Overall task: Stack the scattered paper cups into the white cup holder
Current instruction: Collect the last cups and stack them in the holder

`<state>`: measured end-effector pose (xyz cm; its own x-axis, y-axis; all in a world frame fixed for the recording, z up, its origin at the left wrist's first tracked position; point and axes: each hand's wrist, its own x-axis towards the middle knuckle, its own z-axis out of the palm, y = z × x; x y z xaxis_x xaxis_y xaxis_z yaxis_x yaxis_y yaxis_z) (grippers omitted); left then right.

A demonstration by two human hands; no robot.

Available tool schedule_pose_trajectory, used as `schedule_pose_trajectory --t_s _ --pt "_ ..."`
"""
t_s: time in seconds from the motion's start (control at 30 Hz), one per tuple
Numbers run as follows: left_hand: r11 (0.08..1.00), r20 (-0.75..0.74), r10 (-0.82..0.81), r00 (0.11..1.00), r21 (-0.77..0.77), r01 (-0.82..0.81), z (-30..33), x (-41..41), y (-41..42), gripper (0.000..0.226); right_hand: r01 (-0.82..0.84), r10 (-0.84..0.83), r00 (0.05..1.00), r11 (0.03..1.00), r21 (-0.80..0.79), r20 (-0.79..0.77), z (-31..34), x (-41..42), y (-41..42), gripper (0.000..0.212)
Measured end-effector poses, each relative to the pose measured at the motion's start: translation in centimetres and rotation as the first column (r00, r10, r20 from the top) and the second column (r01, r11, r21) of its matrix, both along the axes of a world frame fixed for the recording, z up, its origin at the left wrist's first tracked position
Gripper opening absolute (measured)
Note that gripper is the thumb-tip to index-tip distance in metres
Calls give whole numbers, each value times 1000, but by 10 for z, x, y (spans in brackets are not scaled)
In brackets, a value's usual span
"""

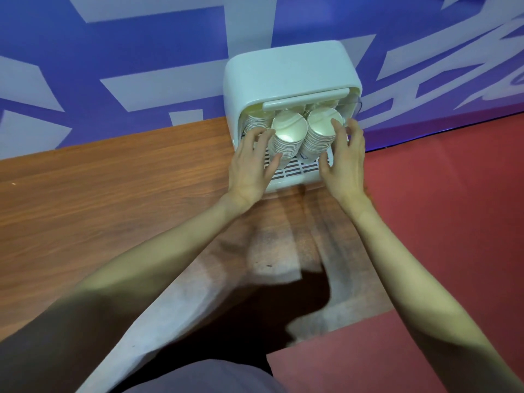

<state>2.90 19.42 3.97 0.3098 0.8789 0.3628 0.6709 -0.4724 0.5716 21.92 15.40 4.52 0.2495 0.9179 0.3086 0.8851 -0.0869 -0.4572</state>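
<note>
Here the wood-grain table [113,194] runs up to a wall [141,66] painted in blue with large pale shapes, and a red floor [453,208] lies to its right. The white cup holder [286,72] stands at the table's far edge against the wall, its front open, with stacks of paper cups [289,137] lying inside on a slotted tray. The left hand [252,163] touches the left stack with relaxed, spread fingers. The right hand [344,163] rests loosely spread beside the right stack, gripping nothing.
</note>
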Motion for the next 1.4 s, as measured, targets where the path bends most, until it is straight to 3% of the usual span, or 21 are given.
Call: schedule_pose_trajectory --t_s 0.1,0.17,0.37,0.7,0.9,1.17,1.4 --pt "972 94 20 995 232 -41 23 -8 15 30 5 -6 1000 999 40 12 20 8 15 60" --pt "961 99 42 994 269 -68 37 -9 32 31 -22 20 999 999 47 49 30 15 28 58" --pt "991 -20 -69 997 116 71 49 -12 52 38 -80 80 988 997 -5 131 41 20 47 48" --pt "982 -44 -154 987 102 158 37 -10 27 23 -6 7 991 1000 -8 137 39 23 26 24" --pt "965 -125 -256 959 34 262 21 -21 -3 24 62 -32 974 990 -130 222 19 18 -5 20" --pt "982 -151 -189 970 -31 186 11 -52 -21 24 163 -57 947 935 -316 317 -13 -2 -20 25" --pt "994 -178 -111 978 1 113 13 -93 -22 23 212 -112 951 915 -343 288 -17 -18 -22 25"
